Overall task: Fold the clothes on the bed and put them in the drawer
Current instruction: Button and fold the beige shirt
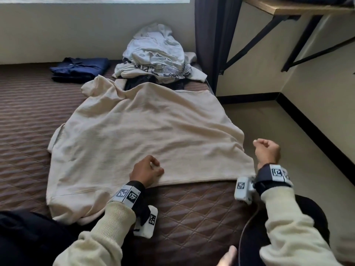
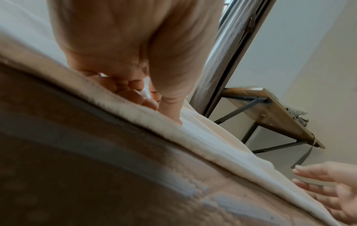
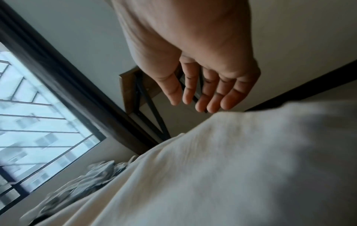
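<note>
Under the left hand [image 1: 147, 170], curled fingers pinch the near hem of the cream shirt [image 1: 142, 131], spread flat on the bed [image 1: 28, 116]. Beside that hem's corner the right hand [image 1: 267, 151] hangs loose, holding nothing. Folding is just starting, I judge; next the right should take the corner.

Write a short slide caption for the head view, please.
Left hand rests on a cream sweatshirt spread on the bed; right hand hovers beside it.

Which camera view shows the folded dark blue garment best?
The head view: the folded dark blue garment lies in full sight on the bed, left of the clothes pile. Neither wrist view shows it.
</note>
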`<move>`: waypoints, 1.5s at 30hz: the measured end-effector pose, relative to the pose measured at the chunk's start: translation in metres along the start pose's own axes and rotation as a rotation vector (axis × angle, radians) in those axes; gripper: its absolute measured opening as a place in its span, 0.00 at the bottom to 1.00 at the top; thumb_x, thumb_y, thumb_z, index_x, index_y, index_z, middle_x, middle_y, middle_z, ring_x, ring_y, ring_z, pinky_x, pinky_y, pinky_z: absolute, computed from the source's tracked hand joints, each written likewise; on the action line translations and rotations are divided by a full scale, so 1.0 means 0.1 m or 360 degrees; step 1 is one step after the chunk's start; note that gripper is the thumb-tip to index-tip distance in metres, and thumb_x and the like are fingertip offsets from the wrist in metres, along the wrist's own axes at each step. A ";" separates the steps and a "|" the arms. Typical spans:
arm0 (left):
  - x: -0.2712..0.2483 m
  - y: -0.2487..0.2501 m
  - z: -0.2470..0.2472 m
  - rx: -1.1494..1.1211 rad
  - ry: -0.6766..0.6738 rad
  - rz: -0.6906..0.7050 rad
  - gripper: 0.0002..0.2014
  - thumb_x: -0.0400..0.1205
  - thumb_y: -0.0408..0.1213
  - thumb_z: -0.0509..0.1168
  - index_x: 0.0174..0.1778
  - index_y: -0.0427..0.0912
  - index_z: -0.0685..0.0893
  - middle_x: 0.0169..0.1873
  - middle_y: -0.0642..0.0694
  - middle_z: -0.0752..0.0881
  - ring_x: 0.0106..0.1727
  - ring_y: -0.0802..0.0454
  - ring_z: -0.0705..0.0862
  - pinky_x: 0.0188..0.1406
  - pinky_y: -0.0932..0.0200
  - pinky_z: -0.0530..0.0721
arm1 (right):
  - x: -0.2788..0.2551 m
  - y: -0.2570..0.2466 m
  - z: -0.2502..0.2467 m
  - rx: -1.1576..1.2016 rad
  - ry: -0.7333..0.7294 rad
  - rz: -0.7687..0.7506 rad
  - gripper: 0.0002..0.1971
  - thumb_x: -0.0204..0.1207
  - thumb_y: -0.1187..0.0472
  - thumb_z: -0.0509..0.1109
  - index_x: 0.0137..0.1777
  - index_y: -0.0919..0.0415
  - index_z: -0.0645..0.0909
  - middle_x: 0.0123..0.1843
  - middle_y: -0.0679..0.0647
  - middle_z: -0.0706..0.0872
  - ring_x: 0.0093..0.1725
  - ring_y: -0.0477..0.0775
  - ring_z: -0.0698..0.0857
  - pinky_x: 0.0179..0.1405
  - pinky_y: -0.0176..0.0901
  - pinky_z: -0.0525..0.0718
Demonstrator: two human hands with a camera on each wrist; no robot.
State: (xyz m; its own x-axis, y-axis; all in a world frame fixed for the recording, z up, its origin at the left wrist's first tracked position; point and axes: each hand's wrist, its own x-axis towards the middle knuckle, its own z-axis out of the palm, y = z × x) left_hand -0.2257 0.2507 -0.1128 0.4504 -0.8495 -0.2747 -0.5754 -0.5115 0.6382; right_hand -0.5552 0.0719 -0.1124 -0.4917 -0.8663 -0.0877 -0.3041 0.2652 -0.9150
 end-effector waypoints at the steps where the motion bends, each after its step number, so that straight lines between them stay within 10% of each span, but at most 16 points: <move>1: -0.01 0.01 0.00 0.0005 0.0007 0.0003 0.11 0.72 0.46 0.75 0.40 0.55 0.78 0.42 0.51 0.84 0.47 0.48 0.82 0.53 0.52 0.81 | -0.14 0.04 -0.03 -0.0034 0.0011 -0.0066 0.02 0.72 0.62 0.75 0.44 0.58 0.87 0.43 0.56 0.88 0.47 0.58 0.86 0.56 0.49 0.83; 5: -0.05 0.05 -0.07 -0.0166 -0.0116 -0.0027 0.10 0.74 0.40 0.76 0.42 0.53 0.80 0.37 0.52 0.81 0.41 0.51 0.80 0.44 0.56 0.78 | -0.69 -0.17 0.01 -0.0153 -0.0371 -0.0492 0.05 0.73 0.64 0.76 0.48 0.60 0.88 0.42 0.55 0.89 0.43 0.55 0.86 0.47 0.43 0.84; 9: -0.19 -0.03 -0.56 -0.1214 -0.0289 -0.0323 0.01 0.84 0.35 0.66 0.48 0.43 0.83 0.36 0.45 0.85 0.31 0.52 0.82 0.30 0.61 0.76 | -1.36 -0.57 0.23 -0.0235 -0.1066 -0.1045 0.06 0.75 0.65 0.76 0.51 0.61 0.87 0.41 0.51 0.87 0.36 0.40 0.82 0.36 0.21 0.77; 17: -0.40 -0.71 -2.01 -0.1908 0.0492 -0.0682 0.09 0.84 0.40 0.64 0.37 0.46 0.80 0.18 0.56 0.82 0.30 0.58 0.77 0.31 0.64 0.77 | -2.69 -0.50 0.94 -0.0882 -0.2249 -0.1819 0.07 0.75 0.61 0.74 0.52 0.59 0.88 0.49 0.55 0.90 0.49 0.54 0.86 0.51 0.46 0.83; 23: -0.46 -1.08 -2.52 -0.1834 0.0688 -0.0719 0.12 0.86 0.40 0.61 0.36 0.47 0.79 0.16 0.56 0.82 0.16 0.61 0.80 0.30 0.62 0.75 | -3.35 -0.53 1.32 -0.0707 -0.1707 -0.2816 0.14 0.72 0.59 0.58 0.53 0.58 0.82 0.47 0.56 0.83 0.43 0.59 0.83 0.30 0.46 0.82; 28: -0.41 -1.49 -2.43 -0.1583 0.0697 -0.1048 0.15 0.88 0.34 0.57 0.33 0.41 0.73 0.10 0.49 0.76 0.26 0.52 0.72 0.31 0.59 0.71 | -3.71 -0.59 1.69 -0.0914 -0.1596 -0.3399 0.28 0.65 0.45 0.74 0.67 0.46 0.76 0.58 0.53 0.81 0.53 0.55 0.77 0.41 0.45 0.77; 31: -0.34 -1.53 -2.39 -0.1459 0.0595 -0.1091 0.14 0.87 0.33 0.58 0.34 0.39 0.73 0.29 0.44 0.76 0.30 0.51 0.70 0.30 0.57 0.74 | -3.86 -0.71 1.76 -0.0783 -0.1644 -0.3150 0.13 0.63 0.51 0.77 0.48 0.50 0.86 0.43 0.51 0.87 0.43 0.58 0.85 0.34 0.42 0.79; 37: -0.21 -1.53 -2.20 -0.1248 0.0074 -0.0903 0.17 0.84 0.39 0.66 0.67 0.35 0.81 0.42 0.44 0.84 0.45 0.48 0.84 0.50 0.53 0.84 | -3.50 -0.95 1.79 -0.0010 -0.1706 -0.1003 0.07 0.80 0.61 0.63 0.42 0.56 0.81 0.36 0.50 0.84 0.39 0.52 0.80 0.40 0.47 0.74; 41: -0.22 -1.30 -2.12 -0.1369 -0.0195 -0.0747 0.09 0.85 0.40 0.64 0.60 0.52 0.79 0.45 0.45 0.81 0.37 0.47 0.82 0.22 0.57 0.83 | -3.34 -1.02 1.76 0.0290 -0.1976 -0.0559 0.09 0.85 0.61 0.61 0.46 0.55 0.81 0.41 0.50 0.85 0.44 0.49 0.82 0.44 0.43 0.80; 45: -0.10 -1.19 -2.06 -0.1428 -0.0079 -0.0671 0.33 0.83 0.38 0.68 0.80 0.62 0.62 0.70 0.41 0.72 0.65 0.33 0.76 0.36 0.39 0.83 | -3.26 -1.15 1.68 0.0570 -0.2158 -0.0369 0.10 0.87 0.64 0.58 0.51 0.62 0.81 0.44 0.55 0.86 0.45 0.50 0.84 0.43 0.38 0.81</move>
State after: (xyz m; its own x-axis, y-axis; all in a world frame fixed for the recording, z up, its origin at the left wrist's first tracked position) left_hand -0.0212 0.3469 -0.0373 0.4584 -0.6355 -0.6214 0.3648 -0.5030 0.7835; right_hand -0.2229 0.2525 -0.0447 0.7525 -0.6573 -0.0406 0.0520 0.1207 -0.9913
